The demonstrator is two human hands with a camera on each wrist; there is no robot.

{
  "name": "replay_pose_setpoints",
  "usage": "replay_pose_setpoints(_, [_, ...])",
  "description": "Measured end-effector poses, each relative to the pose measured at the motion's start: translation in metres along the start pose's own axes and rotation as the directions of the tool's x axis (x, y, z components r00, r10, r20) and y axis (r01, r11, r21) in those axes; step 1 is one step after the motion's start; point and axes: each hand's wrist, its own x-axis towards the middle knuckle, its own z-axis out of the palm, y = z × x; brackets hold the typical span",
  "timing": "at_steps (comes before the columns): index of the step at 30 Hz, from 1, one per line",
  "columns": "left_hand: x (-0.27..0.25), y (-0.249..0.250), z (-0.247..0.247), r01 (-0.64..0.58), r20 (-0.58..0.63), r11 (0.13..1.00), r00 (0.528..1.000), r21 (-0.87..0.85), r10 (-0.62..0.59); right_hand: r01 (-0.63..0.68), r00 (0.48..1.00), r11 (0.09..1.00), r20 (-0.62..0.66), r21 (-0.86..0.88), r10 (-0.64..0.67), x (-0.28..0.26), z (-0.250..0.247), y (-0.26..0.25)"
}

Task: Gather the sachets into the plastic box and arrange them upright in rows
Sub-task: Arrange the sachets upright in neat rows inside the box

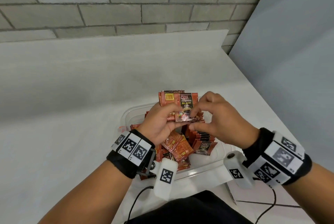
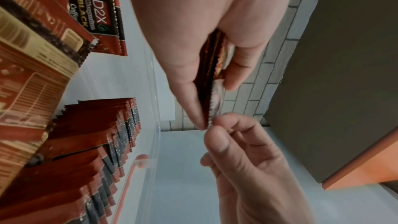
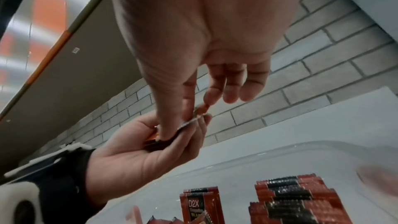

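Above the clear plastic box (image 1: pixel 199 171), my left hand (image 1: pixel 169 115) grips a small stack of red and black coffee sachets (image 1: pixel 181 103), held upright. My right hand (image 1: pixel 193 119) pinches the lower edge of the front sachet between thumb and forefinger. In the left wrist view the stack (image 2: pixel 207 81) shows edge-on between my left thumb and fingers, with the right hand (image 2: pixel 212 125) touching its tip. Inside the box a row of upright sachets (image 1: pixel 203 134) stands on the right. Loose sachets (image 1: pixel 178 148) lie in a heap on the left.
The box sits on a white table (image 1: pixel 72 97) near its right front corner. A grey brick wall (image 1: pixel 126 3) runs behind the table. A black cable (image 1: pixel 134 204) hangs by my lap. An orange latch (image 2: pixel 141 158) shows on the box wall.
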Motion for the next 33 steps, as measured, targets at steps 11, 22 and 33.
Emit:
replay_pose_setpoints(11, [-0.003, -0.007, 0.004, 0.042, 0.106, 0.991, 0.993, 0.13, -0.056, -0.097, 0.992, 0.994, -0.075, 0.047, 0.101, 0.002, -0.012, 0.002])
replay_pose_setpoints(22, [0.005, 0.002, -0.008, -0.002, -0.025, 0.989, 1.0, 0.149, 0.005, -0.166, 0.966, 0.986, 0.201, 0.007, 0.161, -0.026, -0.016, 0.018])
replay_pose_setpoints(33, [0.005, 0.0, -0.005, 0.017, -0.046, 0.985, 0.999, 0.171, -0.01, -0.071, 0.888, 0.913, 0.391, -0.402, 0.241, -0.038, 0.01, 0.027])
